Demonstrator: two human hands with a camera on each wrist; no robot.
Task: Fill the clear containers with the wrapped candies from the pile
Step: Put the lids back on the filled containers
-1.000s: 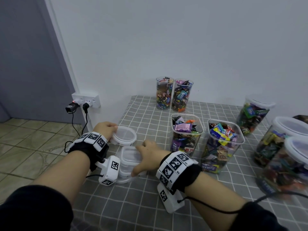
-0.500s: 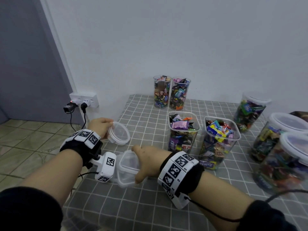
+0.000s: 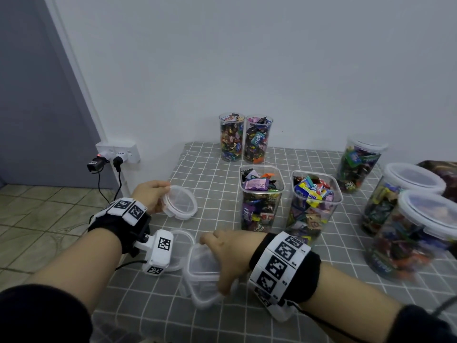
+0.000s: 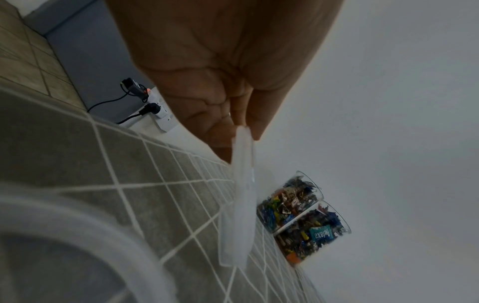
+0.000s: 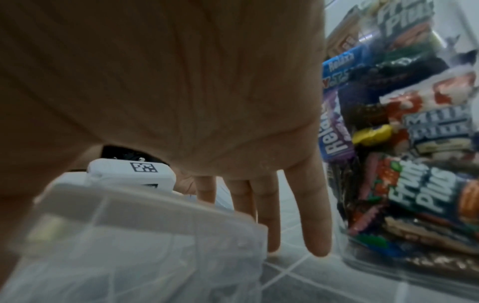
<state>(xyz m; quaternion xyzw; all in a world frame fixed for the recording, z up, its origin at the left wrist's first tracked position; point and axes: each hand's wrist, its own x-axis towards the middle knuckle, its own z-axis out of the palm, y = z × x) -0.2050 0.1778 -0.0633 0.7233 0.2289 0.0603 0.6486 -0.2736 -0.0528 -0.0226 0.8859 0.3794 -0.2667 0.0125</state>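
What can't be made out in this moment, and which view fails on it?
- Candy pile: only a dark corner shows, cut off by the head view's right edge.
- Right hand grip on the empty container: motion-blurred in the head view; palm blocks the right wrist view.
- Lid: edge-on in the left wrist view, face unseen.
- Round container under the left wrist camera: mostly hidden.

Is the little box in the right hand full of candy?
No, the clear box that the right hand grips looks empty in the head view, with no wrappers showing through its walls.
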